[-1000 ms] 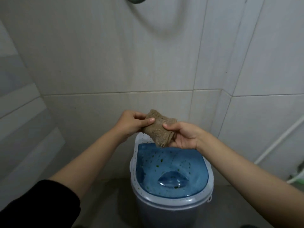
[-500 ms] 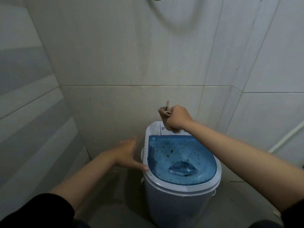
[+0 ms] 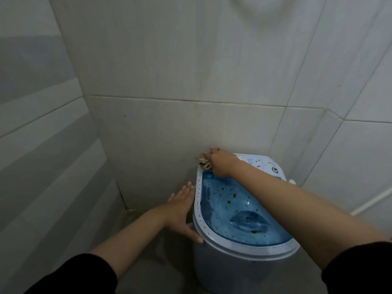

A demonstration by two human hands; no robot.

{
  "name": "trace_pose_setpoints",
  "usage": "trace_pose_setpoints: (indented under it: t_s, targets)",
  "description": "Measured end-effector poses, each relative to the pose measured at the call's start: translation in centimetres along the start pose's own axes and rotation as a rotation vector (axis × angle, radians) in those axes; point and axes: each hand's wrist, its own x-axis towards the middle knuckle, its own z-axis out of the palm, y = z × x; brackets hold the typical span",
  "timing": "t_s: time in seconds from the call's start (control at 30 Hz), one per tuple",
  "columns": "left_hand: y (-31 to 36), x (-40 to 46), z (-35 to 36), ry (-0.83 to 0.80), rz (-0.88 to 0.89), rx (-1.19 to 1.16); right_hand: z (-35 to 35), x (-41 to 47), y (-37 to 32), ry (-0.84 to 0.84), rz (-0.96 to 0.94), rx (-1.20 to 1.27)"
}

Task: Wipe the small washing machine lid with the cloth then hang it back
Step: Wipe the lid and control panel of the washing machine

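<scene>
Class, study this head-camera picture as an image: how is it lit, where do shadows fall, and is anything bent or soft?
Head view: dim, even light; a curved shadow on the wall tiles at top; wide-angle bending tilts the grout lines; the blue lid shows faint sheen, no hard glare; the cloth under the right hand is small and soft; the left hand is reasonably sharp.

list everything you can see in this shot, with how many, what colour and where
washing machine: one, white and grey, standing in the tiled corner, lower right
lid: one, clear blue with green flecks, shut on top of the machine
control panel: one, white, at the machine's far end
cloth: one, brown, bunched at the machine's far left corner
wall tiles: many, pale grey, behind and on both sides
pipe: one, white, right edge
left hand: one, open, flat against the machine's left side
right hand: one, pressing the cloth
sleeves: two, black, bottom corners
</scene>
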Motion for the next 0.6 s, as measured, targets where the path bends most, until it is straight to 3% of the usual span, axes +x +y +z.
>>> trace_pose_setpoints:
  t_s: [0.6]
  targets:
    - [-0.3,1.1,1.4,0.121,0.078,-0.034,2.8,-3.7,-5.4,0.023,-0.042,-0.219]
